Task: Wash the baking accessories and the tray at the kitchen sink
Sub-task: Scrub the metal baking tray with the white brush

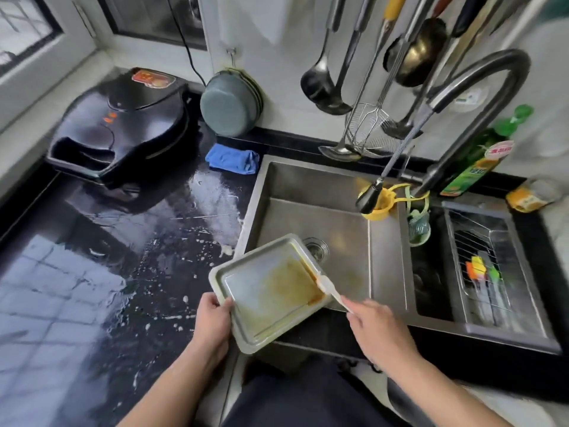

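A rectangular metal tray (246, 282), smeared with brown-orange residue on its right half, is tilted over the front left corner of the steel sink (311, 186). My left hand (212, 318) grips the tray's near left edge, thumb on the rim. My right hand (381, 331) holds a white spatula (329, 288) by its handle; its blade touches the residue at the tray's right edge. The drain (317, 246) shows just behind the tray.
A black faucet (480, 97) arches over the sink, its spray head (371, 195) beside a yellow cup. A wire rack (483, 266) with colourful tools fills the right basin. The wet black counter (138, 257) holds a black griddle (123, 124) and blue cloth (232, 158). Ladles hang on the wall.
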A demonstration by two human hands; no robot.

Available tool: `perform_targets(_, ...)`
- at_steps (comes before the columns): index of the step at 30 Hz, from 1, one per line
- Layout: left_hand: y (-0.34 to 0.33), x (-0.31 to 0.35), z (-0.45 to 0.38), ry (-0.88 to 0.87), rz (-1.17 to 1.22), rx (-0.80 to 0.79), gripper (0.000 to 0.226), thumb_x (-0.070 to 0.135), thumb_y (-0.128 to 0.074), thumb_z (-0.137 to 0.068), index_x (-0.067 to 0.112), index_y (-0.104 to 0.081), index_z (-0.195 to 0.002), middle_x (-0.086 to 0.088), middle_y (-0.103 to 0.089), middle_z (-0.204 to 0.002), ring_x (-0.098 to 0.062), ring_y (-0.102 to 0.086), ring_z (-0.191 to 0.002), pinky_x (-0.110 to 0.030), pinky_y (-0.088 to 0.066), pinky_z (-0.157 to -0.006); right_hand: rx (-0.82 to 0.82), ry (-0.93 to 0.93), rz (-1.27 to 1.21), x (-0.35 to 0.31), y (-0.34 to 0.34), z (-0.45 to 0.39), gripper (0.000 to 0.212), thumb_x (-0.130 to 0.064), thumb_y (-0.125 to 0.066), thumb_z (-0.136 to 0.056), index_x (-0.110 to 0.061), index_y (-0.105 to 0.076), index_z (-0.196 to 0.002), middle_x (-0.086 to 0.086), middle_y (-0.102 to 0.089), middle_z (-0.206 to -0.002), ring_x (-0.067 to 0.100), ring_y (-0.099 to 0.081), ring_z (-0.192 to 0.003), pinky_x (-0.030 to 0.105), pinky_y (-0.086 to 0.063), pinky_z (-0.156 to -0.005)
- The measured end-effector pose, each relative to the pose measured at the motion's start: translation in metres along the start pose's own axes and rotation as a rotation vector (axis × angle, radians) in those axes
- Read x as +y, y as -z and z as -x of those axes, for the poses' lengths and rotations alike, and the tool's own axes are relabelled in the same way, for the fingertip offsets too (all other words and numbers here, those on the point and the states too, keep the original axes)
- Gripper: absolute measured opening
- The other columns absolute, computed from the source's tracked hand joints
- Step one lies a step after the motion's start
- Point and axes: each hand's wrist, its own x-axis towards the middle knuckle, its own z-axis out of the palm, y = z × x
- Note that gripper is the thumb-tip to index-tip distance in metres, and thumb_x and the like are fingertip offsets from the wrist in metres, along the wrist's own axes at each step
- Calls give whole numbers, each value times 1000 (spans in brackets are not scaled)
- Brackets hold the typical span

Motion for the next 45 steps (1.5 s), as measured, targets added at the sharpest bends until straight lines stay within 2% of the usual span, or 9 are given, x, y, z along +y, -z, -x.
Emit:
perform_targets(5,-2,-8,-6,53,55,-33,7,4,-59,-99,5,-52,-100,-20,-63,-97,-30,-64,-83,-49,-56,-75,-102,-117,338,-25,-12,-12,52,-14,-37,-104,-32,-39,-154,4,-58,-133,28,-64,-108,38,-51,-85)
perform_targets(10,-6,-12,-4,47,118,-2,10,0,-56,-100,6,-50,-95,-12,-52,-89,-22,-55,-76,-36,-50,-67,-272,-31,194,-74,-35,16,42,-22,-38,-105,-30,-50,-144,4,-60,-115,32,-64,-105,39,-48,-80)
perform_targets(16,-7,-14,-8,69,165,-37,13,-4,-54,-99,6,-47,-94,-11,-50,-84,-23,-53,-71,-38,-50,-66,-121,-152,341,-42,-23,-16,48,-15,-39,-102,-27,-48,-148,4,-64,-114,29,-67,-100,38,-51,-76)
perform_targets(29,-4,-5,-25,-62,-149,-22,22,32,-62,-88,13,-53,-89,-13,-58,-85,-28,-56,-75,-48,-51,-66,-251,406,400,5,8,-57,57,1,-55,-97,-33,-54,-143,-6,-50,-103,18,-46,-93,29,-33,-73)
perform_targets(33,-3,-2,-25,-123,-211,-58,14,20,-61,-96,15,-53,-85,-5,-57,-82,-24,-55,-74,-47,-51,-72,-279,432,180,-14,-7,-48,5,-22,-52,-105,-18,-53,-104,-2,-47,-91,21,-46,-88,27,-32,-63)
perform_targets(35,-2,0,-28,-116,-214,-67,14,20,-62,-96,16,-53,-86,-6,-57,-82,-25,-55,-74,-45,-50,-68,-260,342,169,4,10,-54,22,-37,-51,-105,-21,-42,-92,-4,-46,-86,19,-44,-84,26,-28,-58)
perform_targets(39,-4,-1,-29,-102,-194,-65,10,18,-60,-97,14,-55,-90,-9,-60,-87,-28,-59,-78,-47,-53,-71,-220,361,342,34,17,-53,13,-24,-53,-102,-23,-56,-114,-2,-52,-99,22,-52,-91,27,-30,-63)
perform_targets(43,-5,0,-27,-99,-201,-73,7,19,-60,-98,16,-58,-92,-11,-65,-92,-32,-65,-82,-51,-56,-73,-279,639,331,-13,-32,-38,55,2,-73,-77,-22,-61,-125,2,-50,-97,22,-53,-80,31,-33,-62)
perform_targets(45,-4,0,-27,-95,-187,-82,9,18,-61,-99,14,-57,-91,-10,-63,-89,-30,-62,-78,-46,-53,-66,-251,611,312,-18,-31,-44,34,-21,-55,-91,-18,-59,-124,3,-50,-100,25,-51,-87,32,-33,-69)
